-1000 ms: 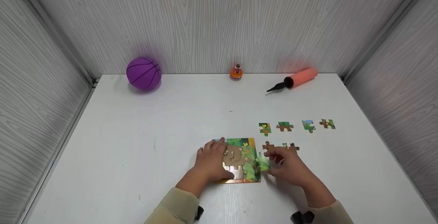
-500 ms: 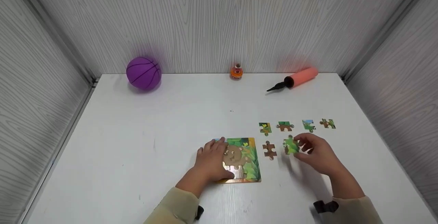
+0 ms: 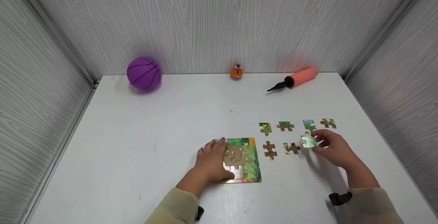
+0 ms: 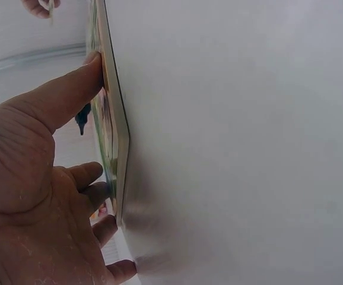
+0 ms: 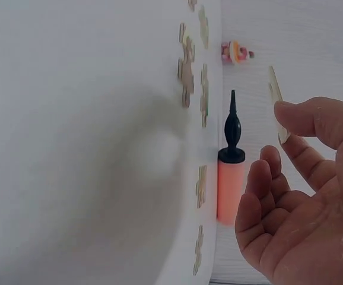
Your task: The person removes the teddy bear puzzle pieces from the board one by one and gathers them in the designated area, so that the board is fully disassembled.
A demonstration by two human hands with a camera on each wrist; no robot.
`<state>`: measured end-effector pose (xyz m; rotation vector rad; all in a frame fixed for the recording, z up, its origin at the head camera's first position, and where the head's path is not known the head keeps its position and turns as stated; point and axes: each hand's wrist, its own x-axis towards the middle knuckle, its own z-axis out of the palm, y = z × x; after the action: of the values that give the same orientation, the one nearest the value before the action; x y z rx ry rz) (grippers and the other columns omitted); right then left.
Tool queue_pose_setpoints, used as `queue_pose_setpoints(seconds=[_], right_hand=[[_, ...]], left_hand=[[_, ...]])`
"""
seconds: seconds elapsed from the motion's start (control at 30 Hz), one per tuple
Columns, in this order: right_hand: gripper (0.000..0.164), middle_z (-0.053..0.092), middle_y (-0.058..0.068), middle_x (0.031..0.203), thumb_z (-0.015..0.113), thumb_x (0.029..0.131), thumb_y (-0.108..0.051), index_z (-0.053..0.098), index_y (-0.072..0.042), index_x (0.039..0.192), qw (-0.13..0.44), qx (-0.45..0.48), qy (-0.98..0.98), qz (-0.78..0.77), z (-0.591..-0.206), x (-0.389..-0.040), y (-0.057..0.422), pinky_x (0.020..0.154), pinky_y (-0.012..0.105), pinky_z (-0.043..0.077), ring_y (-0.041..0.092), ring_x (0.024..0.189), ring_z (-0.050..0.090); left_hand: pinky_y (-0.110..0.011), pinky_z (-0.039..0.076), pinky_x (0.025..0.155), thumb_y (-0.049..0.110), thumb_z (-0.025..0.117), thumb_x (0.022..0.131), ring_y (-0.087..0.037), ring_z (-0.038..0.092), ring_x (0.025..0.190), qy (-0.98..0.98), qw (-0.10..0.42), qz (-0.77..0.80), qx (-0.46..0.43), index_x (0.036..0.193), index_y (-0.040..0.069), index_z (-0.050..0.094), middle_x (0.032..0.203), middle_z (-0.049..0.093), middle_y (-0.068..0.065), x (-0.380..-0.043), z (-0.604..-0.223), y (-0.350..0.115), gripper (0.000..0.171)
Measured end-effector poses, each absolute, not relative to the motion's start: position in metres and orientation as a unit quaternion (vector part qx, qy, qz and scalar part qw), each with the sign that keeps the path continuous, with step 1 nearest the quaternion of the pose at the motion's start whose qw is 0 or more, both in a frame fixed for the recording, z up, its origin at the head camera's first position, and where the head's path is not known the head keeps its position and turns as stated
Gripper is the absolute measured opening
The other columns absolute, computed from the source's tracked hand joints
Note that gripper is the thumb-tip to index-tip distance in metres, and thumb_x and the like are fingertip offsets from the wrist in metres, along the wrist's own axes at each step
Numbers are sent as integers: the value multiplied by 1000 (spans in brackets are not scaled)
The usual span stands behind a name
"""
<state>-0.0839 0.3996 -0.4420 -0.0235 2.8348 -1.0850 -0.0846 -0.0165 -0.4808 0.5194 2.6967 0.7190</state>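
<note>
As the head view shows, the left grip [image 3: 212,160] lies spread over the puzzle board [image 3: 254,159], clasping nothing, while the right grip [image 3: 332,147] pinches a green piece [image 3: 308,141] near 6 loose pieces [image 3: 269,149] on the table [image 3: 137,131]. In the left wrist view, the thumb touches the board. In the right wrist view, thumb and 1 finger hold the piece above the table.
</note>
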Motion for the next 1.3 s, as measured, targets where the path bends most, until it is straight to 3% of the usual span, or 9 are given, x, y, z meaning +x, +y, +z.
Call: queue_pose_setpoints(seconds=[0.23,0.5,0.93,1.3], right_hand=[[47,65,21,120,75,94,-5,61,3,138,92,7,933,-348,-453,-90,422,77,37,51,31,101,60],[49,63,25,123,76,93,-6,60,3,139,131,25,931,-339,-462,-93,436,78,37,54,37,108,60],[49,62,27,121,71,93,-1,60,5,140,134,40,935,-325,-466,-94,438,77,38,51,35,104,56],[57,58,19,114,74,90,0,57,4,144,132,36,938,-320,-469,-94,438,75,38,50,33,102,52]], left_hand=[[-67,24,119,46,91,78,-38,24,156,936,151,261,184,159,10,44,172,30,-10,-84,-480,-18,100],[-66,22,120,46,90,79,-37,22,157,935,155,263,183,161,11,42,173,28,-8,-84,-481,-18,101],[-66,21,121,46,90,78,-37,22,158,933,154,269,182,160,12,43,173,29,-8,-85,-481,-19,101],[-66,23,120,46,90,79,-37,23,157,937,158,255,181,160,12,43,173,28,-7,-84,-480,-17,100]])
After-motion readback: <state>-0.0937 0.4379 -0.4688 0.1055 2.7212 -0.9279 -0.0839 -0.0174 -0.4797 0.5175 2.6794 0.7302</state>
